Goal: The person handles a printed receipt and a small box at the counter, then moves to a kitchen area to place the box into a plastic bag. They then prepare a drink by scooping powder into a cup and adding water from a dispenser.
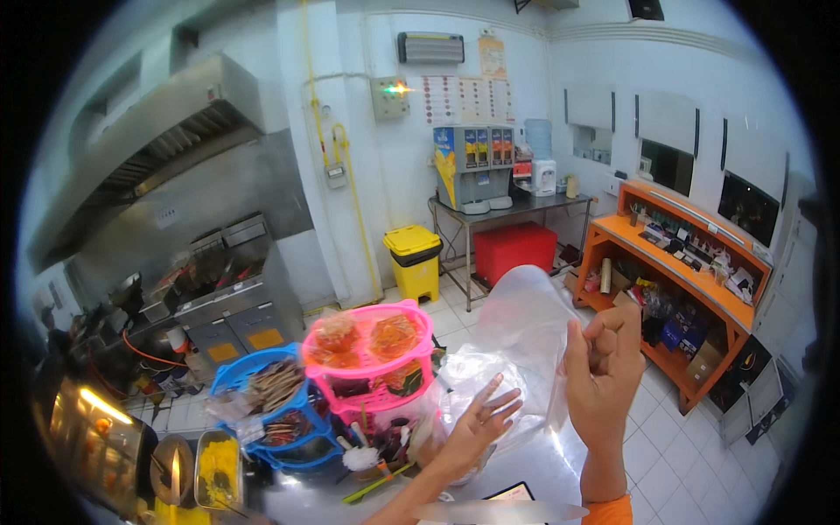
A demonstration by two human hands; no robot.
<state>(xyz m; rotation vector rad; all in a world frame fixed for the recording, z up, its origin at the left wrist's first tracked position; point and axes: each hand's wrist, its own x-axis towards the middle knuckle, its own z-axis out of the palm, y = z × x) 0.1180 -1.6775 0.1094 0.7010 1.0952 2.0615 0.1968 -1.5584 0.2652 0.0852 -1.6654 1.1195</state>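
Observation:
My right hand (604,367) is raised over the right side of the metal table (558,485), its thumb and bent fingers pinching the edge of a large clear plastic bag (525,315). To its left, my left hand (482,420) has its fingers spread, in front of more shiny clear plastic (482,377); whether it touches the plastic I cannot tell. Left of my hands stands a pink tiered plastic basket (367,374) with bags of orange food on top. A blue tiered basket (289,420) beside it holds packets. A device with a lit screen (512,495) lies at the near table edge.
A metal tray of yellow food (220,469) and a lit display case (98,446) are at the lower left. A stove (230,295) stands under a hood. Behind are a yellow bin (413,262), a drink dispenser (476,170) and a red box (515,249); an orange counter (676,262) is at right.

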